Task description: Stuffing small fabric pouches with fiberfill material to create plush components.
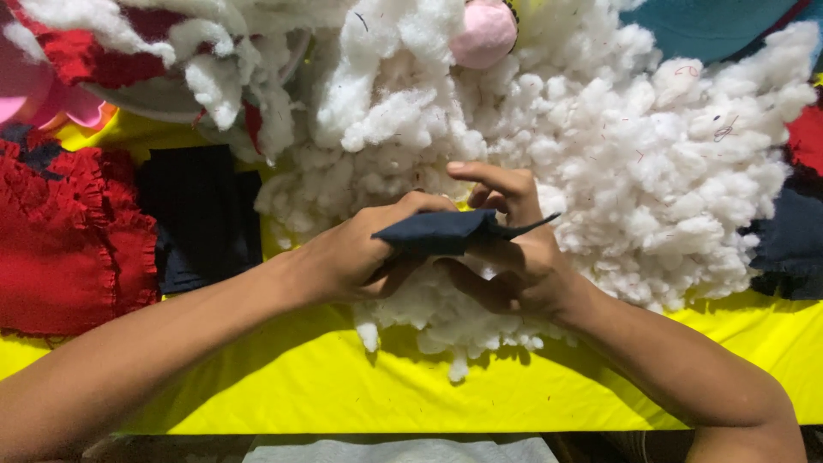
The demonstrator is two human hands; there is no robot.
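Observation:
My left hand [356, 253] and my right hand [510, 257] meet at the middle of the view, both gripping a small dark navy fabric piece [433, 231]. A thin dark tail of it sticks out to the right past my right fingers. The hands hover just above a big heap of white fluffy stuffing [651, 146] that spreads over a yellow cloth [326, 386]. My right index finger points left over the fabric piece.
Red ruffled fabric [69, 240] and a black cloth [201, 214] lie at the left. A pink ball-like shape [484, 33] sits in the stuffing at the top. Teal fabric [711, 26] and dark and red cloth [797, 223] lie at the right.

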